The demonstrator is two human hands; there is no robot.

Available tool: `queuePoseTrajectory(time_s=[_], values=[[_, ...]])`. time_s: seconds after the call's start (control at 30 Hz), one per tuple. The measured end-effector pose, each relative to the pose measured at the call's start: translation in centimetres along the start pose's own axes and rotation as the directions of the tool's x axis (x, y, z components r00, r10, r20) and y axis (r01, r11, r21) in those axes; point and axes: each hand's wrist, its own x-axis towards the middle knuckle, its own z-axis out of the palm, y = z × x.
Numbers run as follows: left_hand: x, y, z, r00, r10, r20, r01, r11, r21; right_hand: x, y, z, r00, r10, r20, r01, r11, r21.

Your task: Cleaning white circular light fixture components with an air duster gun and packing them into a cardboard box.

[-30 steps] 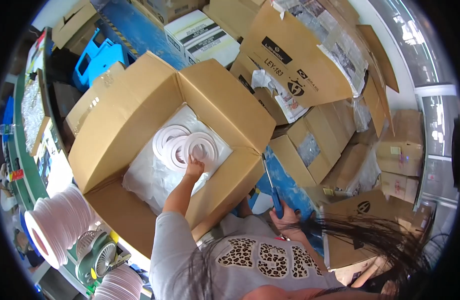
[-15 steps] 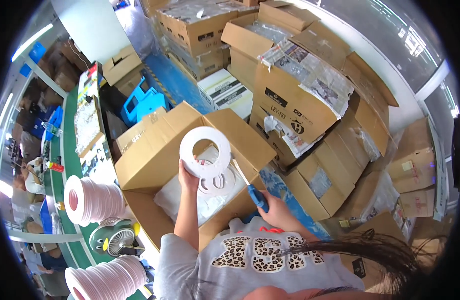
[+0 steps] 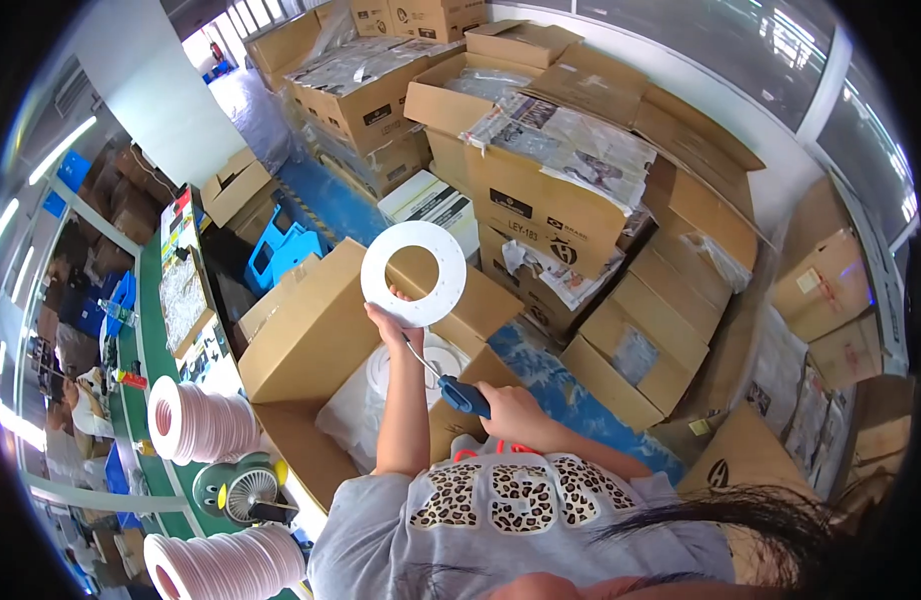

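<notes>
My left hand (image 3: 394,318) grips a flat white ring (image 3: 453,273) by its lower edge, holding it up above an open cardboard box. Small dots mark the ring's face. In my right hand (image 3: 519,415) is a blue-handled tool (image 3: 465,396) with a slim metal shaft, its fingers wrapped round the handle. The shaft reaches up and left toward my left hand and the ring's bottom edge; whether the tip touches cannot be made out. Inside the open box (image 3: 306,345), more white rings (image 3: 443,358) lie on white wrapping (image 3: 353,420), partly hidden by my left forearm.
At my left, two spools of pale pink cord (image 3: 203,420) and a small green fan (image 3: 249,493) stand by a green bench (image 3: 141,350). Ahead lies a blue plastic crate (image 3: 284,250). Stacked cardboard cartons (image 3: 551,210) fill the right, beside blue flooring (image 3: 571,400).
The ring has risen slightly and turned more face-on. My right hand has moved left, bringing the tool's shaft close to my left hand. The whole view has shifted a little.
</notes>
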Motion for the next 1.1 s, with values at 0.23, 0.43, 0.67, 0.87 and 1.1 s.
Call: queuePoseTrajectory(time_s=[0.23, 0.43, 0.67, 0.87, 1.1], values=[[0.1, 0.1, 0.5, 0.993, 0.102, -0.052, -0.103, 0.995, -0.013, -1.5, 1.6, -0.1, 0.999, 0.054, 0.001, -0.054, 0.998, -0.032], [0.0, -0.1, 1.0, 0.982, 0.17, -0.078, -0.173, 0.985, -0.024, -1.9, 1.5, -0.6, 0.998, 0.062, 0.028, -0.061, 0.998, -0.036], [-0.2, 1.0, 0.8, 0.982, 0.188, 0.031, -0.186, 0.981, -0.06, -1.6, 2.2, -1.0, 0.993, 0.096, -0.075, -0.098, 0.995, -0.018], [-1.0, 1.4, 1.7, 0.972, 0.229, -0.055, -0.229, 0.973, 0.014, -0.9, 3.2, -1.2, 0.978, 0.105, -0.182, -0.106, 0.994, 0.006], [-1.1, 1.4, 0.8, 0.982, 0.182, -0.047, -0.182, 0.983, 0.005, 0.6, 3.2, -2.0, 0.963, 0.098, -0.249, -0.094, 0.995, 0.025]])
